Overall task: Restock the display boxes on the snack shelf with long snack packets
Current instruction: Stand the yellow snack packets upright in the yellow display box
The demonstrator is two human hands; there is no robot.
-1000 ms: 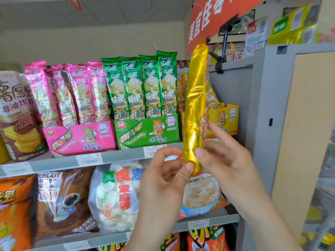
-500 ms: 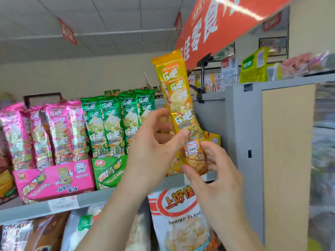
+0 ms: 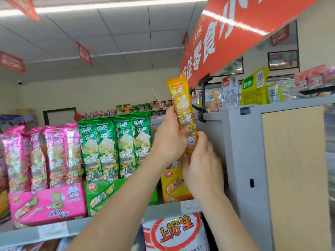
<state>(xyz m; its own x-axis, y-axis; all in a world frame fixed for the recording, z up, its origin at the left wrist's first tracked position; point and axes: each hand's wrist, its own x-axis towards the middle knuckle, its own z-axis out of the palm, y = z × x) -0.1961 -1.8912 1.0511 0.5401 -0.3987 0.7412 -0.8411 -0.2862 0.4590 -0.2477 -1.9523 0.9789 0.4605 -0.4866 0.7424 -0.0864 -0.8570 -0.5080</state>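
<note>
The red banner (image 3: 235, 33) filled the 1 o'clock corner, and the grey end panel (image 3: 243, 160) stood at 3 o'clock. The shelf (image 3: 54, 230) ran along the bottom from 8 o'clock towards 6.

Three display boxes sat on it side by side: one pink display box (image 3: 47, 203) at 8 o'clock, one green display box (image 3: 101, 194) at 7 o'clock, and one yellow display box (image 3: 174, 185) at 6 o'clock against the panel. Four pink packets (image 3: 54, 153) stood upright in the first and four green packets (image 3: 116, 145) in the second. The hands hid whatever stock the yellow box had, so it could not be counted. One white shrimp-flake bag (image 3: 174, 234) hung below the shelf.

A second earlier the single yellow packet (image 3: 183, 109) had been held low, in front of the shelf edge, with its plain foil side towards the camera. Since then it had been turned label-forward and lifted, and it now stood nearly upright at 12 o'clock, directly above the yellow box.

The left hand (image 3: 168, 142) gripped its middle with fingers curled round it. The right hand (image 3: 201, 163) wrapped the lower end just beneath. Judging by this, the packet was matched to its box and lined up, and lowering it in was likely the remaining step.
</note>
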